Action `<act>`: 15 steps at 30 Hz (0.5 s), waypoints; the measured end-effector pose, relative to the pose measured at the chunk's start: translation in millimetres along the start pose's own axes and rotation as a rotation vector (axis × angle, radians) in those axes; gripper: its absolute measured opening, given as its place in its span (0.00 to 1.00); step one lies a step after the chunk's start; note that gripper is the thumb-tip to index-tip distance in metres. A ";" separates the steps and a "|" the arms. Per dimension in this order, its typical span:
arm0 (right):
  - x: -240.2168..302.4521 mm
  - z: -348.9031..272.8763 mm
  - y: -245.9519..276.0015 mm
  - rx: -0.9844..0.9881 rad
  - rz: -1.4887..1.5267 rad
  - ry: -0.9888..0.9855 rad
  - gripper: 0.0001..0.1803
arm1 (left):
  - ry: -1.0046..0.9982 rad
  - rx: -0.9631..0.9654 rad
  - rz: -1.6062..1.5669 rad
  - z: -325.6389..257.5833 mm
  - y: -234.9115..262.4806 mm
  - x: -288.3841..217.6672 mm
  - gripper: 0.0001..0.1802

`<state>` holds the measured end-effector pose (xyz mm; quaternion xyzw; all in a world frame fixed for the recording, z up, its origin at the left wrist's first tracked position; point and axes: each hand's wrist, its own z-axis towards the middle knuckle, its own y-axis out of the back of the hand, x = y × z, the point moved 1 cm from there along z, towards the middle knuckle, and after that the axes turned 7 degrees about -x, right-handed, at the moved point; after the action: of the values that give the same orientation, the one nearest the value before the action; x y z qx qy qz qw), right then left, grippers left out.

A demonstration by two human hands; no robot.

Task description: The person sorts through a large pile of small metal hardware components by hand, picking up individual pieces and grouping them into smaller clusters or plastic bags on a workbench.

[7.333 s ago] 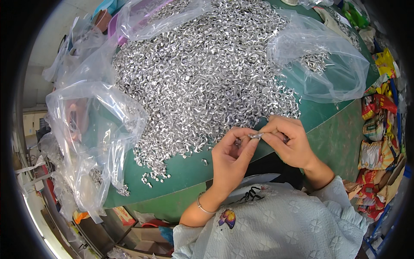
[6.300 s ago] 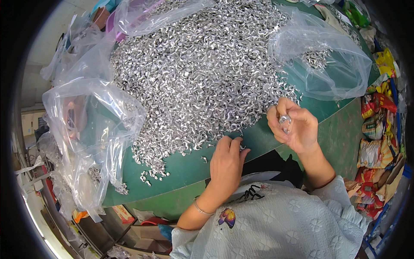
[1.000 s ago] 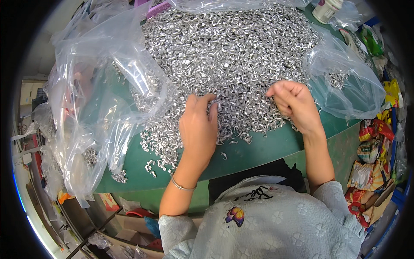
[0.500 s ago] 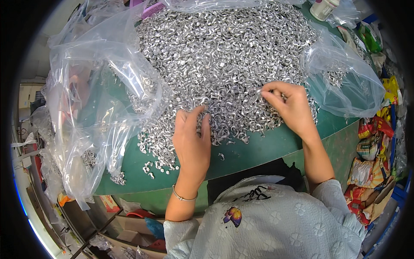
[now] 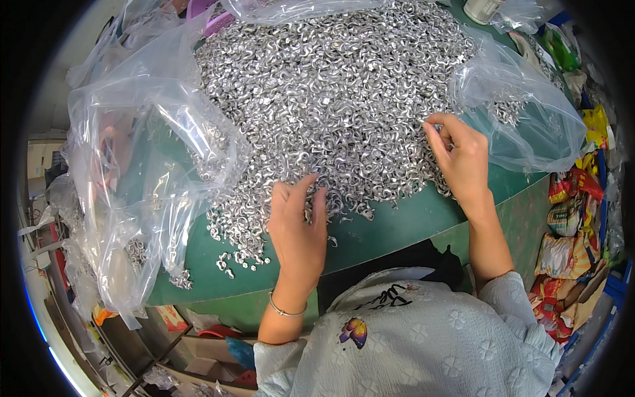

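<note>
A broad heap of small, curved silvery metal pieces (image 5: pixel 344 86) covers much of the green table (image 5: pixel 370 241). At the heap's near edge, my left hand (image 5: pixel 296 228) is open, its fingers bent and the thumb apart from the index finger. No piece shows between them. My right hand (image 5: pixel 463 155) is over the heap's right side, thumb and index finger brought together at the tips. Whatever they pinch, if anything, blends into the shiny pieces behind. A thin bracelet (image 5: pixel 286 311) is round my left wrist.
Clear plastic bags lie on both sides of the heap, a large left bag (image 5: pixel 159 159) and a smaller right bag (image 5: pixel 522 119). A purple basket (image 5: pixel 218 23) and a whitish can (image 5: pixel 481 9) stand at the back. Colourful packages (image 5: pixel 562 255) are stacked at the right.
My right hand has moved right and slightly away from me; the shiny piece seen at its fingertips earlier is no longer distinct. My left hand has barely moved. The whole view has shifted slightly.
</note>
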<state>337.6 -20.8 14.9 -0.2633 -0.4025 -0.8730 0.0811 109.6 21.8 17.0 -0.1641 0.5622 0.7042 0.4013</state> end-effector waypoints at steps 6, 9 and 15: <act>-6.9 0.6 12.3 0.249 0.958 -0.743 0.03 | -0.021 0.002 -0.060 -4.7 -13.5 -0.6 0.11; -21.0 -4.9 5.0 0.446 1.458 -1.038 0.06 | -0.032 0.052 -0.083 -4.1 -18.1 -9.2 0.11; -21.8 -6.7 -2.0 0.401 1.559 -1.114 0.08 | -0.091 0.107 0.038 -1.7 -31.9 -12.7 0.11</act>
<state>352.7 -26.0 -1.4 -0.8114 -0.2374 -0.2407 0.4769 141.0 16.8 4.1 -0.0995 0.5832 0.6875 0.4211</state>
